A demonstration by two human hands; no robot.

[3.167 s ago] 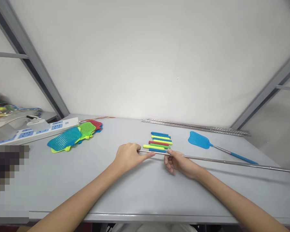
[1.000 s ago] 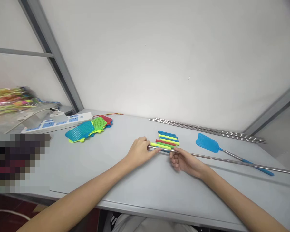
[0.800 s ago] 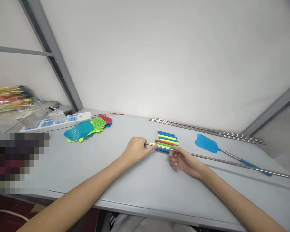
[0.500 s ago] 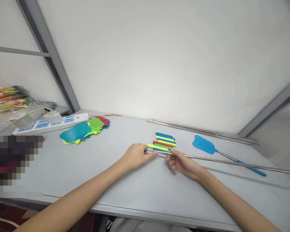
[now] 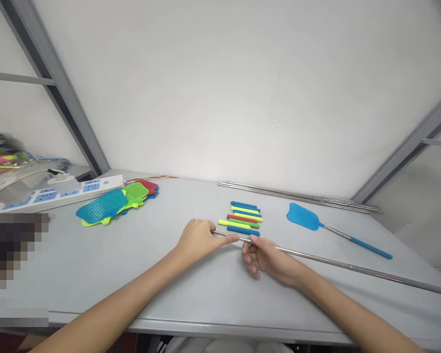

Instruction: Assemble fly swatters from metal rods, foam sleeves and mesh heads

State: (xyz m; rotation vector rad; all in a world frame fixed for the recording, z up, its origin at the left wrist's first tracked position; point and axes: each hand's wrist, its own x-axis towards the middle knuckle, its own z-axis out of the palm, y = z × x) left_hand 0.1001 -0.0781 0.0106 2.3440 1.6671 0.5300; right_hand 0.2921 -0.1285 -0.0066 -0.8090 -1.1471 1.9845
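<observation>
A long, thin telescopic metal rod [image 5: 329, 260] slants across the front of the table, its right end running out of view. My left hand [image 5: 197, 240] grips its thin left end, thumb stretched along it. A little to the right, my right hand [image 5: 268, 257] pinches the same rod between thumb and forefinger, with the other fingers curled loosely below. Just beyond my hands lies a row of several coloured handle sleeves [image 5: 242, 221], blue, yellow, red and green. On the right rests a blue fly swatter [image 5: 304, 216] with a metal shaft and blue grip.
Several metal rods [image 5: 301, 197] lie along the wall. At left, overlapping swatter heads [image 5: 103, 206] sit beside a white power strip [image 5: 64, 194]. Bagged colourful items [image 5: 0, 152] are at far left. Grey metal posts [image 5: 59, 88] stand at both sides; the table edge [image 5: 220, 327] runs in front.
Both hands and the rod have come slightly nearer the table's front edge, away from the handle sleeves. The rod slopes more steeply down to the right. The whole view has shifted a little.
</observation>
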